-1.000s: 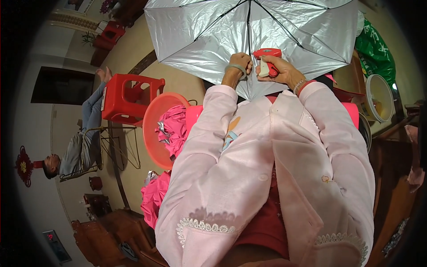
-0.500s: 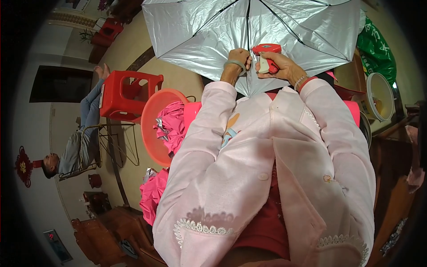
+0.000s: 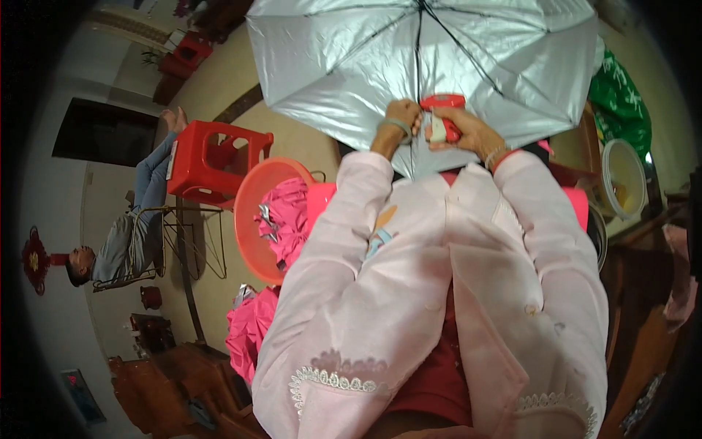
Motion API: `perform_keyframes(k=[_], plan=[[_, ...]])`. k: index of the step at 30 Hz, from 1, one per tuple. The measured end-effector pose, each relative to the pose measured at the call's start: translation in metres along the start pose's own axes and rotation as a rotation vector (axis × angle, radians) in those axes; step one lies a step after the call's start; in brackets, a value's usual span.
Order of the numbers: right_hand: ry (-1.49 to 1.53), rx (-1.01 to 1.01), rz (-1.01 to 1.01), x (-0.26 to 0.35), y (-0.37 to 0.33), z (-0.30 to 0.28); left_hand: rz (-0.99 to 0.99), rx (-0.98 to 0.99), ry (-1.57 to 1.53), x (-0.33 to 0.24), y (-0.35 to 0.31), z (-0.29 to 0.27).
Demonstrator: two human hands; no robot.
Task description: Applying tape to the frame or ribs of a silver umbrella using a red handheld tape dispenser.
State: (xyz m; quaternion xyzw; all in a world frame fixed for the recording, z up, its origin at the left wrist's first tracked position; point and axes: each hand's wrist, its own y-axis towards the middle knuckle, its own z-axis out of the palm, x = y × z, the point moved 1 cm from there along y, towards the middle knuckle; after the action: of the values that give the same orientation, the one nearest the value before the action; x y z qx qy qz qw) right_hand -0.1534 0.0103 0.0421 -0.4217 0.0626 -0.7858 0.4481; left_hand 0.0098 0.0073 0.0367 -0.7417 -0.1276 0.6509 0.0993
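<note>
Head | red-and-white tool (image 3: pixel 444 102) gripped in right hand (image 3: pixel 474 133) | left hand (image 3: pixel 401 114), just beside, clutching umbrella (image 3: pixel 351 80)

This looks like a home, probably a living room: on the left a barefoot person (image 3: pixel 117 249) reclines near a red plastic stool (image 3: pixel 218 162), a red ornament (image 3: pixel 35 260) hangs on the pale wall (image 3: pixel 55 194), and brown wooden furniture (image 3: pixel 157 388) stands on the smooth beige floor (image 3: pixel 219 300).
</note>
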Motion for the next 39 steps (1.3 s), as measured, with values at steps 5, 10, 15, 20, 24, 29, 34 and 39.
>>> perform_keyframes(k=[5, 10, 15, 20, 24, 29, 34, 39], plan=[[-0.062, -0.012, -0.034, 0.002, -0.012, 0.004, 0.063, -0.049, 0.049, 0.000, -0.007, 0.013], [-0.077, 0.014, 0.015, -0.004, -0.006, 0.011, 0.198, -0.109, 0.183, 0.023, 0.005, 0.000], [-0.094, 0.039, 0.030, -0.005, -0.007, 0.000, 0.167, -0.112, 0.156, 0.011, 0.000, 0.011], [-0.064, -0.054, 0.009, -0.003, -0.015, 0.012, 0.204, -0.145, 0.199, 0.009, -0.005, 0.011], [-0.080, -0.047, 0.031, 0.001, -0.017, 0.012, 0.141, -0.143, 0.241, 0.005, -0.002, 0.010], [-0.085, -0.056, 0.003, 0.001, -0.018, 0.015, 0.124, -0.159, 0.272, 0.008, 0.002, 0.011], [-0.086, -0.048, -0.002, 0.000, -0.017, 0.014, 0.119, -0.172, 0.321, 0.010, 0.005, 0.012], [-0.084, -0.043, -0.001, 0.000, -0.017, 0.014, 0.166, -0.179, 0.367, 0.016, 0.010, 0.011]])
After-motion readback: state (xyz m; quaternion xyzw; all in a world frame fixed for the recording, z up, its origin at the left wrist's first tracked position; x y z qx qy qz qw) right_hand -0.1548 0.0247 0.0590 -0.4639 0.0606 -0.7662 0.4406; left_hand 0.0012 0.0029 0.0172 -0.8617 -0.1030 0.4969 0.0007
